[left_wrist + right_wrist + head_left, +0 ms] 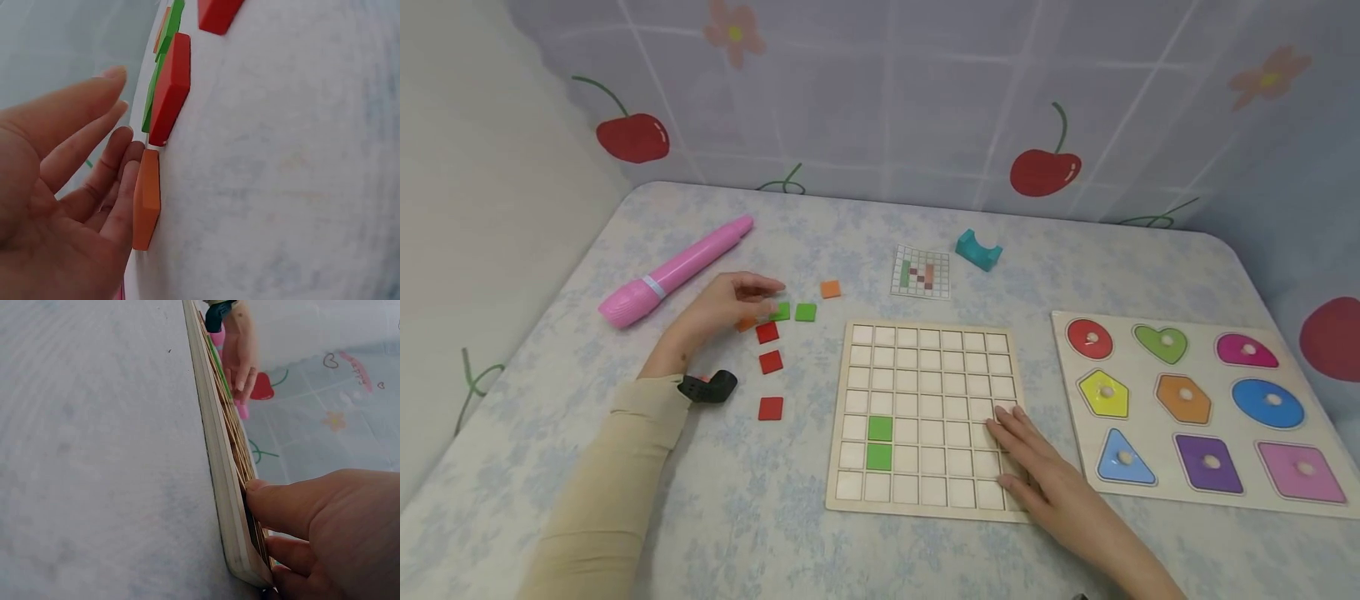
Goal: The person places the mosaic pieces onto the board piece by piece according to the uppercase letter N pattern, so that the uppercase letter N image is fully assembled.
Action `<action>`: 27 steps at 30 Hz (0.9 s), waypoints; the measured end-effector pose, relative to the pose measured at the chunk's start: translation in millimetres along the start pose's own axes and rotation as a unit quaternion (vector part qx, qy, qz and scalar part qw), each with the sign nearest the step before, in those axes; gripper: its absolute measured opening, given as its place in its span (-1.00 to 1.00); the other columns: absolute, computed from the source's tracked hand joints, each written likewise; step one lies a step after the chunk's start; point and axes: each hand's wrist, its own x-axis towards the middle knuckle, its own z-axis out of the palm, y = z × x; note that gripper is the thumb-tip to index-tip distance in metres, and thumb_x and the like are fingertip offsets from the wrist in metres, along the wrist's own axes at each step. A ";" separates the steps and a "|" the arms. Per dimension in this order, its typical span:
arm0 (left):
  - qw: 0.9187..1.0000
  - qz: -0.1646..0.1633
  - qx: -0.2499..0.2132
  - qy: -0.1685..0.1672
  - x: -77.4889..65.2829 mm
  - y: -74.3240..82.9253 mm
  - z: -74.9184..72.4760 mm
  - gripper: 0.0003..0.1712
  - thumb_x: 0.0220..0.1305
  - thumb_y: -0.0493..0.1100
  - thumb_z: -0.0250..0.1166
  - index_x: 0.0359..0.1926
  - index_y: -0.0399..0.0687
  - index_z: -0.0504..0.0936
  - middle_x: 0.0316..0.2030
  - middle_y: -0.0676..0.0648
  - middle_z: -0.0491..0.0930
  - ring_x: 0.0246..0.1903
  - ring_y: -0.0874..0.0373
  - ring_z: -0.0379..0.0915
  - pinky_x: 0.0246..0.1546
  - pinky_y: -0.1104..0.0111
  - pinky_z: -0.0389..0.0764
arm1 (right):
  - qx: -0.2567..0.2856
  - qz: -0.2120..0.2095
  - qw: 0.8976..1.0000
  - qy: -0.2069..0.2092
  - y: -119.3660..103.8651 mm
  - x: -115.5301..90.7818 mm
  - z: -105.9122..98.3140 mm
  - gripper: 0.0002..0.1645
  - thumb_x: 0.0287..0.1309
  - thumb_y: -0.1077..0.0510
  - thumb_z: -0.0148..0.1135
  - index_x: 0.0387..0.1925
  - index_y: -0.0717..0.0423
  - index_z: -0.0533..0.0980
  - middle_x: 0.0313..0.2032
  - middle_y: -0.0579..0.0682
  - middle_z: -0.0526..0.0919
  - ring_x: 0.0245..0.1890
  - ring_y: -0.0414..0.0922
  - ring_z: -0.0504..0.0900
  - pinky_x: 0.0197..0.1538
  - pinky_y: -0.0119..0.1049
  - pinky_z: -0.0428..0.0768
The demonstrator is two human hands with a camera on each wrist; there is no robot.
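In the head view my left hand (722, 304) hovers low over loose square tiles, fingers loosely bent, holding nothing. Its fingertips are right by a green tile (783, 312), with another green tile (806, 312) just beyond. The left wrist view shows its fingers beside an orange tile (147, 203), below a red tile (172, 87). More red tiles (771, 362) lie nearer my body. My right hand (1048, 483) rests with spread fingers on the right edge of a wooden grid board (931, 383). Two green tiles (880, 428) sit stacked in its second column.
Behind the board lies a small pattern card (917, 287) beside a teal curved block (977, 252). A pink pen-shaped toy (692, 260) is at back left. At the right is a knobbed shape puzzle (1063, 333). An orange tile (831, 289) lies beyond the green ones.
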 end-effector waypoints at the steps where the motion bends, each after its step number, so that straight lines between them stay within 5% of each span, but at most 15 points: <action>1: 1.000 0.009 0.014 -0.001 -0.3 -0.3 0.6 -0.50 0.16 -0.15 0.36 0.11 -0.24 0.53 0.06 -0.16 0.48 0.07 0.02 0.34 0.10 0.22 0.33 | 0.000 0.002 1.000 -0.001 -0.3 0.0 -0.1 -0.28 0.23 0.20 0.20 0.38 0.06 0.18 0.39 0.02 0.07 0.39 -0.01 -0.08 0.20 -0.66 -0.11; 11: 0.989 0.039 0.139 0.039 0.4 2.4 10.3 -0.63 0.11 -0.24 0.38 -0.03 -0.25 0.64 -0.07 -0.15 0.37 -0.11 -0.02 0.28 -0.11 0.17 0.35 | -0.008 0.001 1.000 0.001 -0.2 -1.4 -0.6 -0.25 0.20 0.22 0.23 0.38 0.06 0.18 0.39 0.03 0.08 0.39 -0.01 -0.08 0.20 -0.67 -0.11; 19: 0.992 0.044 0.098 0.071 0.0 -4.6 11.9 -0.68 0.06 -0.30 0.42 -0.11 -0.24 0.65 -0.10 -0.14 0.42 -0.02 -0.03 0.36 0.09 0.15 0.35 | -0.007 -0.006 1.000 0.004 0.3 -0.6 -0.5 -0.25 0.19 0.22 0.23 0.38 0.06 0.18 0.39 0.03 0.08 0.39 0.00 -0.07 0.20 -0.66 -0.09; 27: 0.992 0.020 0.079 0.092 -4.4 -5.4 11.0 -0.73 0.16 -0.25 0.35 -0.08 -0.17 0.64 -0.17 -0.10 0.56 -0.19 0.05 0.46 -0.16 0.23 0.47 | -0.011 -0.004 1.000 0.003 0.3 0.4 -0.1 -0.25 0.19 0.21 0.23 0.38 0.05 0.18 0.39 0.02 0.08 0.38 0.00 -0.06 0.21 -0.65 -0.10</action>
